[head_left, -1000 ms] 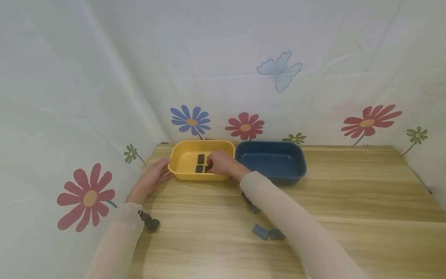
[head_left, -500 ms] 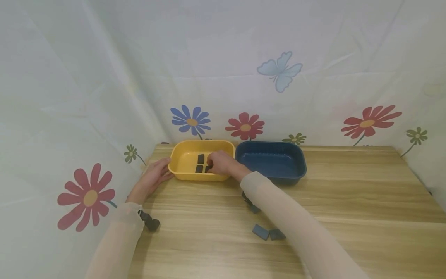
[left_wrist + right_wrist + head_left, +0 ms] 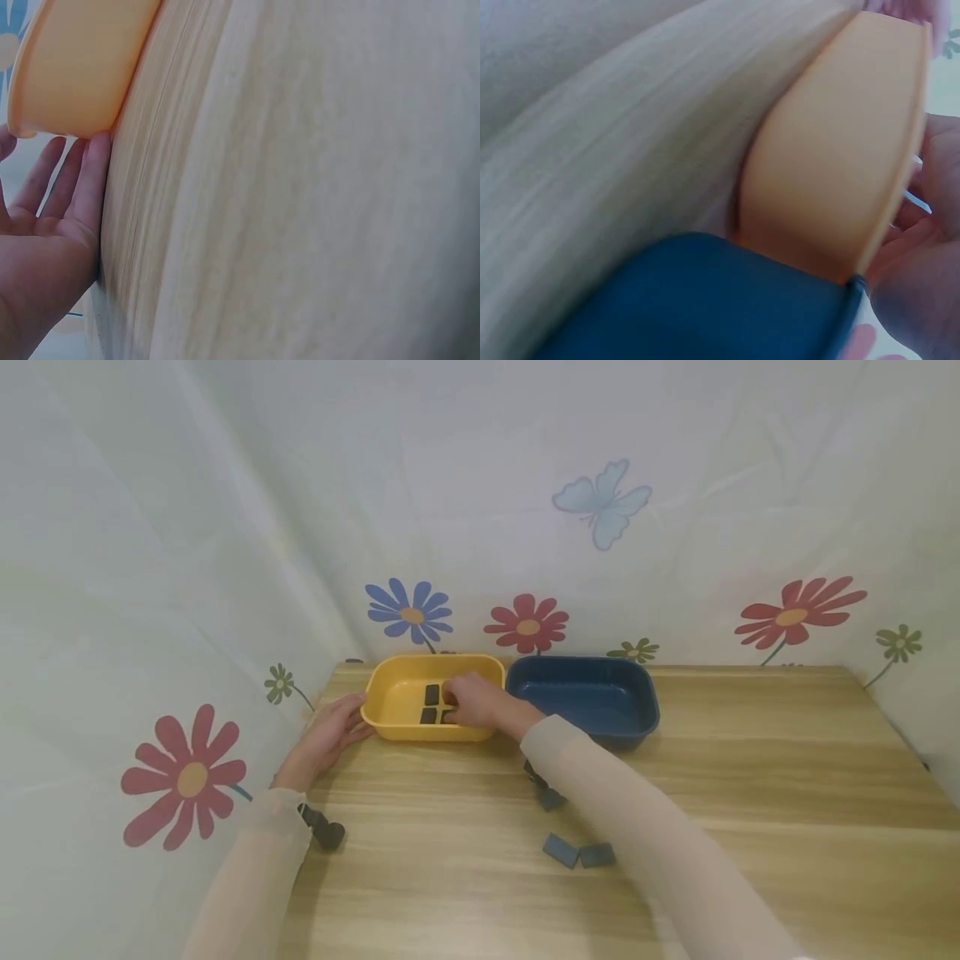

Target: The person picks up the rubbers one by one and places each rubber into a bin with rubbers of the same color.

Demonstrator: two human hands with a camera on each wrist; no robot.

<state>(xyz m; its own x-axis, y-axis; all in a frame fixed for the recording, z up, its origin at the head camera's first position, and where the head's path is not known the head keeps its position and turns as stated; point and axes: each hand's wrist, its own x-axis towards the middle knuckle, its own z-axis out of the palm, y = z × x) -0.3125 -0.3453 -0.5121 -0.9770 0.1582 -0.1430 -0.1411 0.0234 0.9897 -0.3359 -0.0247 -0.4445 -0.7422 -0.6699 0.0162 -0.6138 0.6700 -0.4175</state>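
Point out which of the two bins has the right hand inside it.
The yellow bin, on the left: the right hand is down inside it, beside dark blocks. The dark blue bin, to its right, has no hand in it.

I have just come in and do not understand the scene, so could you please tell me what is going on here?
A person's right hand reaches into the yellow bin, where two dark blocks lie in plain view. Its fingers are at a third block, partly hidden; whether they grip it cannot be seen. The left hand touches the bin's outer end. The blue bin stands alongside, and two grey blocks lie on the table.
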